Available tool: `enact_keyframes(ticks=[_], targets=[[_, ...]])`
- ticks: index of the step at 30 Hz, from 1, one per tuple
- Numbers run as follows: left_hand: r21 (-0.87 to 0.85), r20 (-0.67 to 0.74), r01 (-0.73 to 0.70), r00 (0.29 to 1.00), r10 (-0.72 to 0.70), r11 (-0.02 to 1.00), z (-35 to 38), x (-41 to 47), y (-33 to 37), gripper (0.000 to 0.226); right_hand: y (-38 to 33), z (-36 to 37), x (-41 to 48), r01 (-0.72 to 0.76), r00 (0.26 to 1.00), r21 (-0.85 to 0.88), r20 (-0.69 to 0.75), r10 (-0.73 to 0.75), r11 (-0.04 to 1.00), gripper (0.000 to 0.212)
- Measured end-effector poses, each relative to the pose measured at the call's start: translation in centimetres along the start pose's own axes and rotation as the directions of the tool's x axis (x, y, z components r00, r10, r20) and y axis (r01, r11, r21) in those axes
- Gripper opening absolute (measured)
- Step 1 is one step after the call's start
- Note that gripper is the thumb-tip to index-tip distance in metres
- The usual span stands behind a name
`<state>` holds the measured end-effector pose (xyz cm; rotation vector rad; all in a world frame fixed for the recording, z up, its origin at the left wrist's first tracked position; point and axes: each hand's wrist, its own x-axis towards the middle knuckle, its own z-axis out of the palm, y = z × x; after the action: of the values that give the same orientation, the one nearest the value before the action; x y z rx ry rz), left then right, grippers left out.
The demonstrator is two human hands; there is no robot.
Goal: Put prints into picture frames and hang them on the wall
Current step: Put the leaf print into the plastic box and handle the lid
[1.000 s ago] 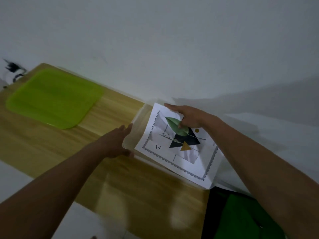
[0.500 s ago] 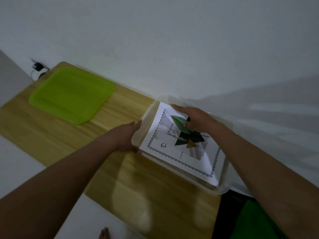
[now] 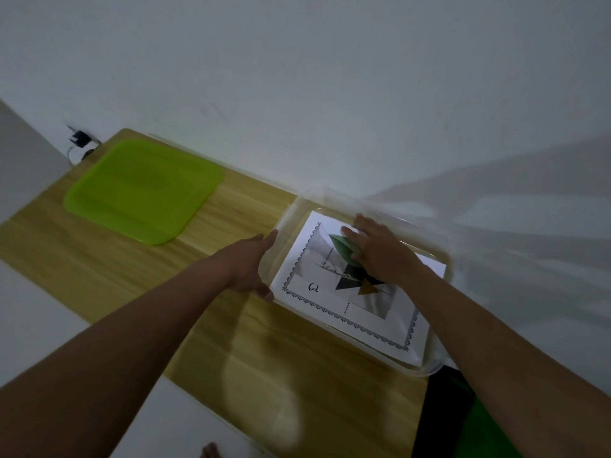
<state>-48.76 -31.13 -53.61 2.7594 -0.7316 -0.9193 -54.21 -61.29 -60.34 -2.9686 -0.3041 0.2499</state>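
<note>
Evidently we are at the fetching stage. In the head view no picture frame shows, and the print [image 3: 334, 292] lies flat inside the clear container [image 3: 429, 370] at the right end of the wooden table [image 3: 99, 276], with the green lid [image 3: 142, 190] well apart to the left. Our left hand [image 3: 249, 264] is flat, fingers straight against the container's left wall and thumb low at its near corner — bracing it, gripping nothing. Our right hand [image 3: 380, 252] reaches in and rests palm-down on the sheet over its leaf design, fingers extended, not clenched. Next, we judge, that hand must catch an edge and lift the sheet out uncreased — thin paper lying flush on a smooth bottom will likely resist a pinch.
</note>
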Motion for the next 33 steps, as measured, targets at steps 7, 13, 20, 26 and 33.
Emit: enact_keyframes(ticks=[7,13,20,26,33], targets=[[-0.033,-0.004,-0.006,1.000,0.006,0.999,0.3,0.8,-0.6,0.149,-1.6,0.0,-1.3,-0.028,0.994,0.030,0.105,0.025,0.999,0.065],[-0.086,-0.016,-0.021,1.000,0.020,0.996,0.5,0.8,-1.2,0.147,-2.4,-0.7,-1.8,-0.079,0.993,0.095,0.100,0.070,0.992,0.068],[-0.157,-0.027,-0.070,0.997,0.067,0.985,0.2,0.0,-1.3,0.141,-4.9,-3.1,-2.5,-0.237,0.970,0.225,0.111,0.217,0.945,0.064],[-0.184,-0.109,-0.089,0.992,0.070,0.979,-1.7,-1.5,-2.1,0.110,-8.2,-5.7,-1.8,-0.284,0.958,0.219,0.101,0.267,0.934,0.061],[-0.173,-0.276,-0.014,0.960,-0.035,0.985,-7.2,-4.5,-10.1,0.081,-15.9,-9.3,2.7,-0.241,0.971,0.146,0.030,0.239,0.960,0.059]])
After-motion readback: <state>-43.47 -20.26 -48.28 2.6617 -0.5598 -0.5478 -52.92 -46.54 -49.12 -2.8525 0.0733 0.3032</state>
